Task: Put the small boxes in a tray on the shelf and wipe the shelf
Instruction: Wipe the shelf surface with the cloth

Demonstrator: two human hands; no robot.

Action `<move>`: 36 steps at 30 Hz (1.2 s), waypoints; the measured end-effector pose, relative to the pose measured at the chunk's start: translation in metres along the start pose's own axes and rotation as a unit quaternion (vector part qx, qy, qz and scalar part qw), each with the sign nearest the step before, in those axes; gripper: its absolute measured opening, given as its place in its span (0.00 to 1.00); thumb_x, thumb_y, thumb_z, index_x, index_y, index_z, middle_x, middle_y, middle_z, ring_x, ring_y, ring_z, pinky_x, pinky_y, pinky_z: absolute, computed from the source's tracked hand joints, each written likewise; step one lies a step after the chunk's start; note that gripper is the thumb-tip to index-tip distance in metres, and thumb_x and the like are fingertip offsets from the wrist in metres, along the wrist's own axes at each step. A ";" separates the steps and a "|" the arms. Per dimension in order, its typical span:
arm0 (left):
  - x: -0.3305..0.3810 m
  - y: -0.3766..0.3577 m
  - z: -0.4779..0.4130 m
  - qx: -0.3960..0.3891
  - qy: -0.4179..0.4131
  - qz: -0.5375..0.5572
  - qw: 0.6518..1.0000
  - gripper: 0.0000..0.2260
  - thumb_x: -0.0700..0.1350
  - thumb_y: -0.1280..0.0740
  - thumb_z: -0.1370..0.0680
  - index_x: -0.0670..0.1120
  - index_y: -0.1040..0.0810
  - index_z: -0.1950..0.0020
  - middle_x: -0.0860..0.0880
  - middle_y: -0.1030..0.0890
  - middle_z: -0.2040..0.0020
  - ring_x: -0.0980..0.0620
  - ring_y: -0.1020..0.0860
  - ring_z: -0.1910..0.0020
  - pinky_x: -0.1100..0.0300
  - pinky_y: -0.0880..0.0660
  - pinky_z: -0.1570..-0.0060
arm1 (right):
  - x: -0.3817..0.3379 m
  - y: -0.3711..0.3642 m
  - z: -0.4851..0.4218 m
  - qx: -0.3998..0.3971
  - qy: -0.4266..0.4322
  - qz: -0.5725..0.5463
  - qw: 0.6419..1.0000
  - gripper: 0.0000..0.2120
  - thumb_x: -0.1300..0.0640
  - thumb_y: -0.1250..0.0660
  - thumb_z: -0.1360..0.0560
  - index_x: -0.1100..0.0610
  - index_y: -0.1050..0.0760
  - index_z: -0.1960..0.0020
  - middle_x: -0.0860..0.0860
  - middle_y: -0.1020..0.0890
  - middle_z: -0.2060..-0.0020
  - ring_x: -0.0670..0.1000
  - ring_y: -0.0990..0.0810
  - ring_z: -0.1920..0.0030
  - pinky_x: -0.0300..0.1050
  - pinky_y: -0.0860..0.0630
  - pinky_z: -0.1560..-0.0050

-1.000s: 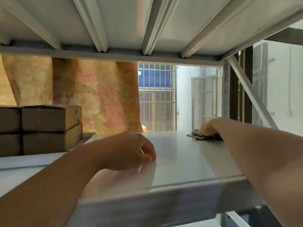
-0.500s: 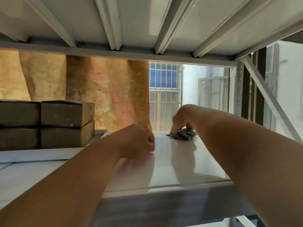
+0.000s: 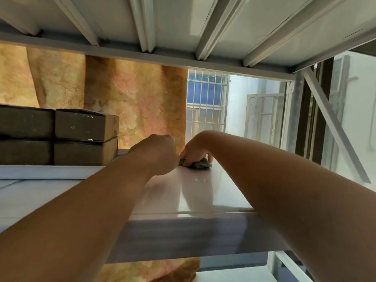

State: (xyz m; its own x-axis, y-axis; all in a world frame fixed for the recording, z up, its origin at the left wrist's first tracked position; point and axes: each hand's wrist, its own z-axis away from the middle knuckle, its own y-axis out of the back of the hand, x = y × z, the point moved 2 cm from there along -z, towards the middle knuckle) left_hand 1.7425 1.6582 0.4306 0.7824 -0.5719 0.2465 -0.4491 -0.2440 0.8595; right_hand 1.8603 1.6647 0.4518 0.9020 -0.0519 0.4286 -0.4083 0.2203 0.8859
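Note:
Several small brown boxes (image 3: 85, 137) stand stacked two high in a pale tray (image 3: 30, 173) at the left of the white shelf (image 3: 203, 196). My right hand (image 3: 198, 148) presses a crumpled greenish cloth (image 3: 200, 164) onto the shelf near its far edge, fingers curled over it. My left hand (image 3: 156, 153) is a closed fist resting on the shelf just left of the cloth, almost touching it. Both forearms reach in over the shelf's front edge.
The underside of the shelf above (image 3: 183, 27), with metal ribs, hangs low over my arms. A diagonal brace (image 3: 335, 129) and upright post stand at the right end. A patterned orange curtain (image 3: 132, 102) and a barred window (image 3: 205, 102) lie behind.
My right hand has dragged the cloth leftward along the far edge of the shelf, from the right end to the middle. My left fist slid forward and now sits beside the cloth.

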 end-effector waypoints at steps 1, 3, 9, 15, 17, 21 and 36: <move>0.002 0.000 0.000 -0.008 -0.009 0.008 1.000 0.09 0.44 0.40 0.24 0.47 0.24 0.48 0.47 0.22 0.49 0.48 0.23 0.53 0.57 0.24 0.55 | 0.001 -0.002 0.003 0.010 0.002 0.016 1.000 0.23 0.53 0.49 0.17 0.49 0.47 0.23 0.55 0.32 0.30 0.54 0.28 0.39 0.43 0.31 0.47; 0.003 -0.001 0.003 -0.025 -0.027 0.022 0.999 0.07 0.45 0.39 0.24 0.48 0.24 0.49 0.48 0.22 0.49 0.49 0.24 0.53 0.60 0.28 0.58 | 0.000 -0.006 0.008 0.021 -0.015 0.022 0.999 0.22 0.54 0.48 0.17 0.52 0.42 0.24 0.55 0.29 0.32 0.51 0.27 0.54 0.41 0.31 0.62; 0.007 0.000 0.013 -0.038 -0.051 0.046 0.997 0.08 0.42 0.41 0.24 0.49 0.24 0.50 0.50 0.23 0.50 0.51 0.25 0.54 0.62 0.31 0.61 | 0.004 -0.017 0.045 0.023 0.018 -0.005 1.000 0.25 0.58 0.51 0.17 0.47 0.51 0.22 0.56 0.34 0.29 0.55 0.30 0.36 0.42 0.33 0.46; 0.016 0.002 0.018 -0.010 -0.116 0.050 0.992 0.09 0.40 0.42 0.24 0.52 0.24 0.53 0.51 0.24 0.53 0.53 0.25 0.57 0.64 0.30 0.63 | 0.014 -0.041 0.064 0.057 0.068 -0.129 0.988 0.21 0.57 0.48 0.18 0.46 0.38 0.26 0.55 0.27 0.37 0.49 0.31 0.47 0.47 0.32 0.38; 0.022 0.002 0.022 -0.015 -0.151 0.049 0.987 0.10 0.40 0.41 0.23 0.54 0.24 0.53 0.52 0.22 0.51 0.53 0.23 0.55 0.62 0.27 0.59 | 0.018 -0.047 0.074 0.082 0.087 -0.185 0.975 0.19 0.57 0.46 0.18 0.49 0.33 0.28 0.56 0.25 0.37 0.51 0.28 0.48 0.46 0.31 0.38; 0.024 -0.001 0.023 -0.056 -0.178 0.034 0.982 0.09 0.42 0.40 0.23 0.57 0.24 0.53 0.57 0.21 0.53 0.58 0.22 0.55 0.68 0.28 0.58 | 0.018 -0.053 0.097 0.079 0.120 -0.204 0.968 0.20 0.58 0.48 0.18 0.47 0.34 0.27 0.53 0.24 0.41 0.49 0.27 0.53 0.36 0.30 0.52; 0.082 -0.005 0.036 -0.043 -0.217 0.034 0.975 0.10 0.43 0.39 0.24 0.53 0.18 0.54 0.55 0.19 0.57 0.56 0.21 0.56 0.64 0.27 0.59 | 0.049 -0.088 0.141 0.202 0.027 -0.404 0.892 0.17 0.47 0.38 0.22 0.58 0.17 0.52 0.52 0.18 0.65 0.45 0.27 0.67 0.38 0.30 0.59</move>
State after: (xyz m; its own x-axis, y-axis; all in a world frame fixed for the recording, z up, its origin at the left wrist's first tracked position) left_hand 1.7937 1.5840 0.4302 0.4871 -0.8666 0.1083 -0.4417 -0.1375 0.8866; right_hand 1.9205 1.5056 0.4203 0.9253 0.0147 -0.3791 0.3714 -0.2378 0.8975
